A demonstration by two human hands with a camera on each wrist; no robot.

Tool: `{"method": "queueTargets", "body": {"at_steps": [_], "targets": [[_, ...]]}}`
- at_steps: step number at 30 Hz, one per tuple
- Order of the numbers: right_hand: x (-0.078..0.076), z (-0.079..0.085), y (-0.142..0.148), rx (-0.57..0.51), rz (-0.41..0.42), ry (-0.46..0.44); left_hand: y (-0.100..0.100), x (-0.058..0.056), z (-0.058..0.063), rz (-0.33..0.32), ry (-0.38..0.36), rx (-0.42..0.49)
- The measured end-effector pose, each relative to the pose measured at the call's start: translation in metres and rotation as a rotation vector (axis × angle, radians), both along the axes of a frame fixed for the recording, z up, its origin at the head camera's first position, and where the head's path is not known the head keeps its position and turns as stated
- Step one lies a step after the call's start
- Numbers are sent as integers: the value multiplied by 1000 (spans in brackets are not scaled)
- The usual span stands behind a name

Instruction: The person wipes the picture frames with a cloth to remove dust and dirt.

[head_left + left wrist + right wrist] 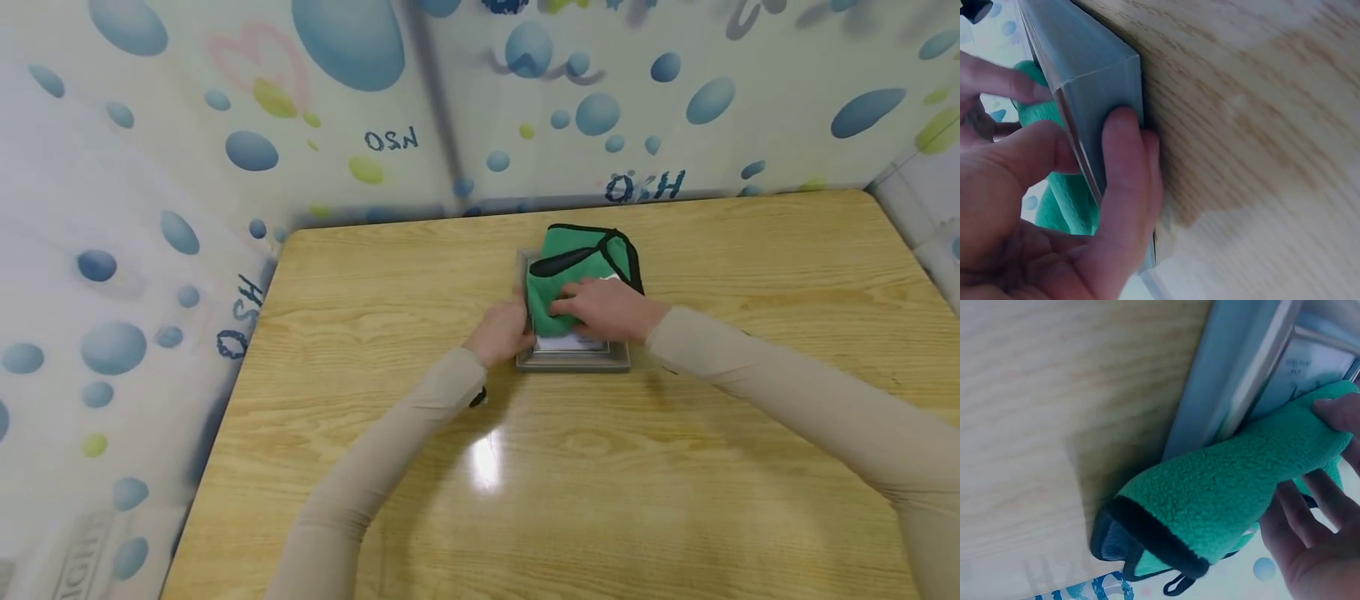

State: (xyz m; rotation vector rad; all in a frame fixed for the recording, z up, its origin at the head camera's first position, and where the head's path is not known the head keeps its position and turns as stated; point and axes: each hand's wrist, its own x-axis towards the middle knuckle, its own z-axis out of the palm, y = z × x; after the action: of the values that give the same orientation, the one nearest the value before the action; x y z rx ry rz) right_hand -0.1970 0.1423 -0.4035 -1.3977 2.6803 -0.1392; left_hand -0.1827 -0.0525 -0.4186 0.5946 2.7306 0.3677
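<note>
A silver-grey picture frame (573, 362) lies on the table, with a printed sheet showing behind its front. Over most of it spreads a green cloth (551, 298) with black edging and a small black loop. My left hand (501, 332) grips the frame's left side; in the left wrist view the thumb is on its face and the fingers are against the outer edge (1100, 87). My right hand (611, 308) holds the bunched cloth (1222, 481) against the frame's face, thumb on one side and fingers on the other.
The wooden table (360, 317) meets a wall (465, 108) printed with blue and green spots along its back. Another spotted wall (135, 275) runs down the left side. Light glares off the tabletop in front of the frame.
</note>
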Motion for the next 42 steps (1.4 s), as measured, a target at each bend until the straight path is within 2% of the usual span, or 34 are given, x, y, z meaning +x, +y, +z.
{"method": "queueTargets", "body": {"at_steps": [7,11,17,21,25,31,34,38,42], "targets": [[18,-3,7,-23,62,46,-1,0,-1,11,-9,19],[26,-4,9,-30,70,76,-2,1,-1,15,-21,22],[27,-4,7,-46,52,87,-2,2,-2,27,-36,22],[19,-6,4,-80,35,82,-2,3,-2,36,-41,30],[3,-8,2,-104,-6,47,-1,3,-1,35,-50,35],[-29,-7,-3,-84,-159,-38,2,3,0,29,-80,-2],[-40,-6,-8,-64,-233,-85,3,4,0,10,-75,-15],[-47,-3,-16,-40,-285,-119,3,4,0,-10,-60,-13],[-47,-4,-22,-16,-260,-94,1,3,1,0,-59,3]]}}
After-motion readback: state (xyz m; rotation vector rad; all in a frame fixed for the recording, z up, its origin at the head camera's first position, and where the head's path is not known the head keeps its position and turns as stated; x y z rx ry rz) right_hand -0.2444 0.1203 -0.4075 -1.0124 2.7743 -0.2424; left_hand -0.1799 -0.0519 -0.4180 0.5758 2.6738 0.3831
